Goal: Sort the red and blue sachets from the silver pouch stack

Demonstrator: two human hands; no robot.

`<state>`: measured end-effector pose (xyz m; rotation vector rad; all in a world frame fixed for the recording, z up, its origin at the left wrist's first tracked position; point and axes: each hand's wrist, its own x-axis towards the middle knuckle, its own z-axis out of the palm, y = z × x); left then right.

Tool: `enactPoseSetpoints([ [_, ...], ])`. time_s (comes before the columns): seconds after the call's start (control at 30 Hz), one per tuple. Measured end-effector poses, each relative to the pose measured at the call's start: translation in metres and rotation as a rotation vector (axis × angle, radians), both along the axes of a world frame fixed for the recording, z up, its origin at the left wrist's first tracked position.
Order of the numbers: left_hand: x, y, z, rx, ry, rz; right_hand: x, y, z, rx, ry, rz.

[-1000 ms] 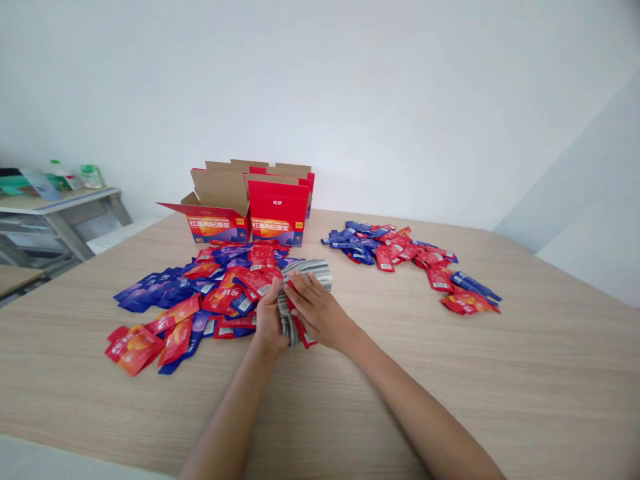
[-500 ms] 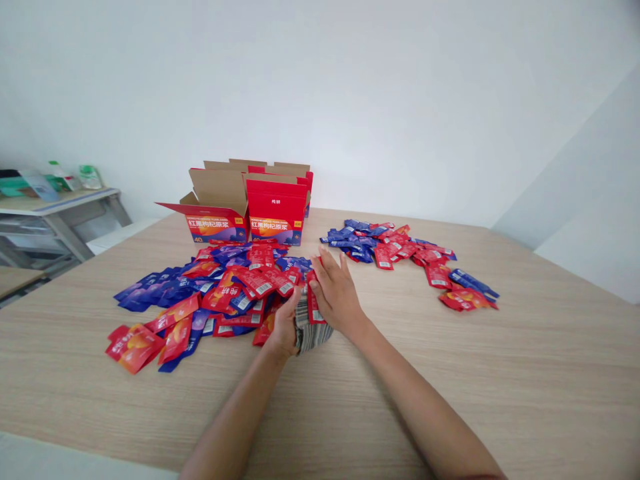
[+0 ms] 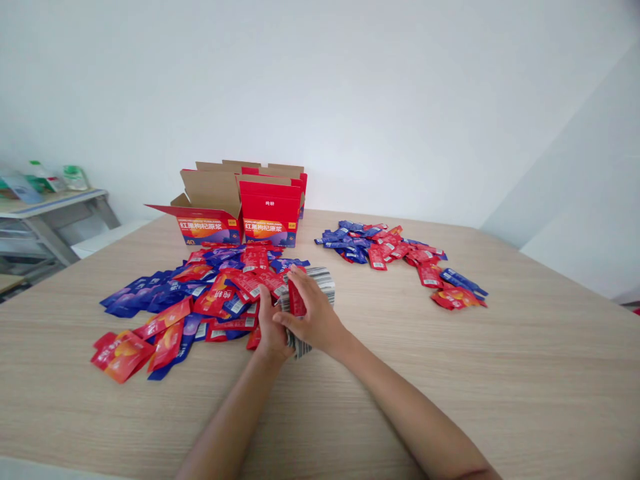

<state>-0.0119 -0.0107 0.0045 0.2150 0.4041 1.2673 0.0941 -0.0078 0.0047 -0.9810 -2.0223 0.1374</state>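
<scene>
Both hands meet at the middle of the wooden table [image 3: 500, 373], closed around a thick stack of sachets [image 3: 320, 283] whose silver edges fan out. My left hand [image 3: 269, 327] grips the stack from the left side. My right hand [image 3: 311, 313] wraps over it from the right, and a red sachet [image 3: 297, 301] stands between thumb and fingers at the top. Just left of the hands lies a large loose pile of red and blue sachets [image 3: 190, 300].
Two open red cartons [image 3: 245, 207] stand at the far side of the table. A smaller pile of red and blue sachets [image 3: 400, 257] lies to the right of them. A grey shelf unit [image 3: 45, 213] with bottles stands at the left wall.
The right hand, stretched flat over the stack half a second ago, has curled back around it. The stack has tipped so its silver edges show on top again.
</scene>
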Motion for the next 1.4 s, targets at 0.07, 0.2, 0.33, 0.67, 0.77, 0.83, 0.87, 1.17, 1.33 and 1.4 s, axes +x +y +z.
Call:
enactPoseSetpoints([
  [0.07, -0.003, 0.001, 0.002, 0.004, 0.002, 0.076, -0.007, -0.004, -0.003, -0.047, 0.028, 0.03],
  [0.2, -0.004, 0.005, 0.0, -0.006, -0.014, 0.144, -0.014, -0.009, -0.006, -0.114, 0.028, 0.058],
  [0.33, 0.0, 0.003, 0.002, -0.024, 0.006, 0.12, -0.015, -0.013, -0.004, -0.121, 0.007, -0.015],
  [0.67, 0.002, -0.002, 0.01, 0.01, 0.025, 0.129, -0.023, -0.014, -0.013, -0.044, 0.256, -0.123],
  [0.77, 0.003, -0.004, 0.006, -0.019, 0.017, -0.068, -0.02, -0.003, -0.019, -0.063, 0.425, -0.116],
  [0.83, 0.005, -0.005, 0.005, -0.044, 0.011, -0.167, -0.017, 0.005, -0.02, -0.085, 0.565, -0.068],
  [0.87, 0.007, -0.006, 0.004, -0.046, 0.003, -0.201, -0.015, 0.009, -0.02, -0.095, 0.628, -0.03],
  [1.17, 0.021, -0.015, -0.002, 0.016, -0.073, -0.416, 0.007, 0.03, -0.011, -0.053, 0.686, -0.014],
  [1.33, 0.017, -0.01, 0.003, -0.01, -0.041, -0.264, -0.004, 0.026, -0.019, -0.132, 0.738, 0.039],
  [1.4, 0.012, -0.005, 0.004, -0.009, -0.016, -0.122, -0.012, 0.018, -0.023, -0.176, 0.695, 0.057],
])
